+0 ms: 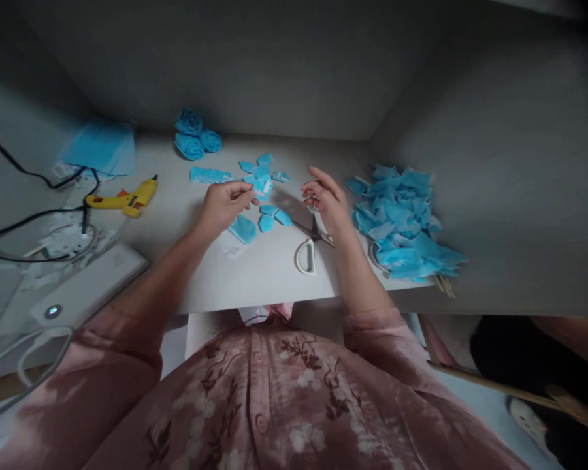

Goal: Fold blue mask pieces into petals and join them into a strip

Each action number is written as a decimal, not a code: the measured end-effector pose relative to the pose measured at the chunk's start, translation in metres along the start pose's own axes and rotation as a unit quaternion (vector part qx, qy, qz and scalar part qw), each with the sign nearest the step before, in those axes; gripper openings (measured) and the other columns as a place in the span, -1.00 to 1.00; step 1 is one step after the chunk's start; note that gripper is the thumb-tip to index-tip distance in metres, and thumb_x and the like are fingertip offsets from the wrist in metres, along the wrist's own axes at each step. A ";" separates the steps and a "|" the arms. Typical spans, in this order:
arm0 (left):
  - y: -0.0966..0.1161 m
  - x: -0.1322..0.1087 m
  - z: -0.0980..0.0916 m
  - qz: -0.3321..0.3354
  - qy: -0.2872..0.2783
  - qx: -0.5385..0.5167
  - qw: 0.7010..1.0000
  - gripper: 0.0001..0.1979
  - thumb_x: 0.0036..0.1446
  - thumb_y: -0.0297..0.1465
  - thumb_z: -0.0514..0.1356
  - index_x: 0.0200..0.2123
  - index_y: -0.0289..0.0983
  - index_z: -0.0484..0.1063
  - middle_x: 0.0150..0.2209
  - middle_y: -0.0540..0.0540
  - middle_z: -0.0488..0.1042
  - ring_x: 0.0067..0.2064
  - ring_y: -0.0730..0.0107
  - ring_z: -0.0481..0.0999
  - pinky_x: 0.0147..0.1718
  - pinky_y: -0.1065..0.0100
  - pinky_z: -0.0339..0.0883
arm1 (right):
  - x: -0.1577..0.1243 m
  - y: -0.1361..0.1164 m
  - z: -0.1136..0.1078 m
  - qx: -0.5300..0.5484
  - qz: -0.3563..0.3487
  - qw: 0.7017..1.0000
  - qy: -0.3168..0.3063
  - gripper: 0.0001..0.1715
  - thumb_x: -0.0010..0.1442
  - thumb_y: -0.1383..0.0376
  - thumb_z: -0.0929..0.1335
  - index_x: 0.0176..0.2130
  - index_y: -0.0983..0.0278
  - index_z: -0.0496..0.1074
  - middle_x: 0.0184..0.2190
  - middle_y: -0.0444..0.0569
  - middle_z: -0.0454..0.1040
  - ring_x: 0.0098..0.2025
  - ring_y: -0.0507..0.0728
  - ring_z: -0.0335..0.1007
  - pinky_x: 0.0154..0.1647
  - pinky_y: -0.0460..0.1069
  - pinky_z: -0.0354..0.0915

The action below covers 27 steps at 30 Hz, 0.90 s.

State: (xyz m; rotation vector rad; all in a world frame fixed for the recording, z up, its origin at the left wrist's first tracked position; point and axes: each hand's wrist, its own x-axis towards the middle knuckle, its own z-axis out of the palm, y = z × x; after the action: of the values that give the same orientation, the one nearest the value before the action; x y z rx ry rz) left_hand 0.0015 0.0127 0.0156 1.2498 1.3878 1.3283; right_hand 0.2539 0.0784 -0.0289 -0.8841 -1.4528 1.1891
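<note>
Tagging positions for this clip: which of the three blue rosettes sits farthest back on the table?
The back rosette, topmost in the picture. The front rosette and the right-hand rosette both sit further forward.

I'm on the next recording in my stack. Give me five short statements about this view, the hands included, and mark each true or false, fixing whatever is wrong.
1. The left hand has a blue piece at its fingertips. True.
2. The scissors lie nearer the right hand than the left hand. True.
3. The yellow glue gun lies on the person's right. False: the yellow glue gun lies on the person's left, apart from both hands.
4. Three blue rosettes sit farther from the person than the scissors. True.
5. The large blue pile lies on the person's left. False: the large blue pile lies on the right, beyond the right hand.
</note>
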 end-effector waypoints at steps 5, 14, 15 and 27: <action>0.003 -0.014 -0.086 0.050 0.103 0.116 0.987 -0.80 0.11 -0.25 0.43 -0.24 -0.22 0.62 -0.39 -0.01 0.67 -0.35 0.34 0.62 -0.20 0.19 0.60 | -0.003 0.002 0.008 0.012 0.020 1.000 -0.003 -0.36 0.16 -0.10 0.52 0.14 0.09 0.58 -0.20 -0.08 0.65 -0.18 0.09 0.53 -0.18 -0.01 0.49; -0.036 -0.029 -0.145 0.053 0.165 0.124 0.977 -0.59 0.10 0.00 0.46 -0.25 -0.17 0.52 -0.40 -0.01 0.63 -0.38 0.27 0.63 -0.31 0.08 0.57 | -0.001 0.002 0.009 0.047 0.017 0.999 0.008 -0.43 0.11 -0.04 0.53 0.05 0.12 0.61 -0.28 -0.14 0.62 -0.27 0.02 0.50 -0.26 -0.07 0.43; -0.035 -0.027 -0.139 0.048 0.157 0.121 0.979 -0.62 0.09 -0.03 0.47 -0.29 -0.18 0.52 -0.42 -0.02 0.63 -0.41 0.31 0.60 -0.33 0.11 0.55 | 0.000 0.001 0.009 0.057 0.020 0.998 0.015 -0.44 0.09 -0.03 0.54 0.04 0.12 0.61 -0.30 -0.15 0.61 -0.28 0.01 0.49 -0.28 -0.08 0.42; -0.018 0.043 -0.006 0.062 0.001 0.166 0.984 -0.88 0.17 -0.38 0.26 -0.31 -0.26 0.62 -0.40 -0.10 0.64 -0.36 0.25 0.62 -0.29 0.26 0.52 | 0.005 -0.002 -0.004 0.115 0.019 0.989 0.094 -0.54 0.09 0.04 0.52 -0.03 0.11 0.60 -0.32 -0.15 0.56 -0.32 0.00 0.44 -0.33 -0.09 0.39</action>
State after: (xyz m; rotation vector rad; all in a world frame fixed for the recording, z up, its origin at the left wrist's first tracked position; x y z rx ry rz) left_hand -0.0140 0.0553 0.0017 1.5778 1.6009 1.2107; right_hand 0.2566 0.0837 -0.0261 -0.8422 -1.1276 1.2382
